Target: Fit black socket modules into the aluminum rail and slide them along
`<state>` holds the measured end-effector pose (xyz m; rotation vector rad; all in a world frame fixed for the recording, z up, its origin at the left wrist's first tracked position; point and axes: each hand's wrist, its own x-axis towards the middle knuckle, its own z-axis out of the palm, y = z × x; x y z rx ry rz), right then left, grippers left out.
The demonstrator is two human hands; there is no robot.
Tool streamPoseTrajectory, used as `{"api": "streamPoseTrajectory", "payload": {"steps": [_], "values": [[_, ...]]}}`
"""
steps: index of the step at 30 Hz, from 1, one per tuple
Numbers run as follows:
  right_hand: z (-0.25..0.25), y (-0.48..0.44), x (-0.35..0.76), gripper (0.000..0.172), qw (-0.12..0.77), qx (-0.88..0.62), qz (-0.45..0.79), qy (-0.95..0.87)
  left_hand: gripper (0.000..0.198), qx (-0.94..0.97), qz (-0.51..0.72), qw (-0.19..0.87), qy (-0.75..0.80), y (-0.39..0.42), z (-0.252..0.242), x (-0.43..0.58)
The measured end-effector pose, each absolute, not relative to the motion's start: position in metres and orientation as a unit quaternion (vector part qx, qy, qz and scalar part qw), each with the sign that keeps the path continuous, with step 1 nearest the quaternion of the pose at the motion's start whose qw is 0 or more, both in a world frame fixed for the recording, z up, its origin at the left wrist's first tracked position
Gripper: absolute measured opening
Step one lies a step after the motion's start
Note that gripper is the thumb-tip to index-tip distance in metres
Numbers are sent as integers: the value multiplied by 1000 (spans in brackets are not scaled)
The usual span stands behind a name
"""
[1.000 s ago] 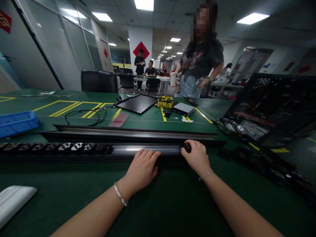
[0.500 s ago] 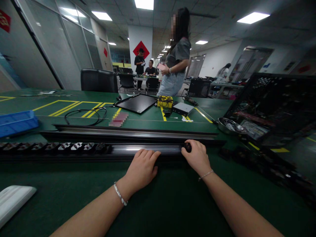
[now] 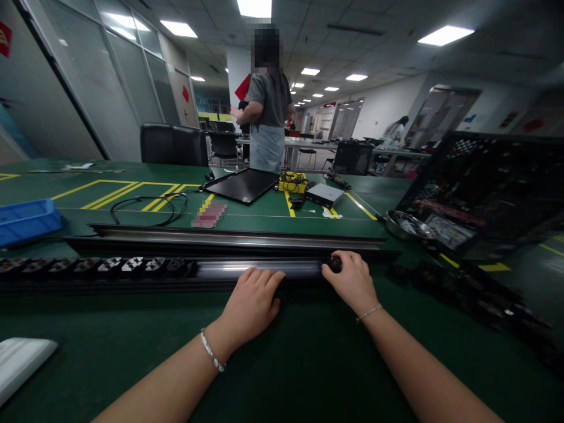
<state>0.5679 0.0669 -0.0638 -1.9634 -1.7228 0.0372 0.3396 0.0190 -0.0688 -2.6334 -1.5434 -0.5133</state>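
Note:
A long black metal channel (image 3: 220, 269) lies across the green table in front of me, with a row of several black socket modules (image 3: 133, 264) seated in its left part. My left hand (image 3: 253, 306) is closed over the near wall of this channel, fingers over the edge and thumb on the near side. At the channel's right end, my right hand (image 3: 352, 283) pinches a small black rounded part (image 3: 336, 264); its underside is hidden by the fingers. Just behind lies a second long black profile (image 3: 238, 239), which neither hand touches.
A blue bin (image 3: 29, 220) stands at left, a white object (image 3: 22, 361) nearer. Behind are a black cable (image 3: 147, 208), a dark flat panel (image 3: 244, 185), a yellow box (image 3: 292, 182) and a grey box (image 3: 325, 194). A metal bowl (image 3: 409, 226) and black chassis (image 3: 480, 188) are at right.
Both hands keep their grip and place on the channel and the rounded part. A person across the table has walked left and turned away. The view has shifted slightly.

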Motion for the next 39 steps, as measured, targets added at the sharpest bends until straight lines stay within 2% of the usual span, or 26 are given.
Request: {"api": "streamPoseTrajectory", "payload": {"steps": [39], "values": [[-66,69,569,27,273,-709,18,-650,48,-850,-165,24,-499,19,-67,340]]}}
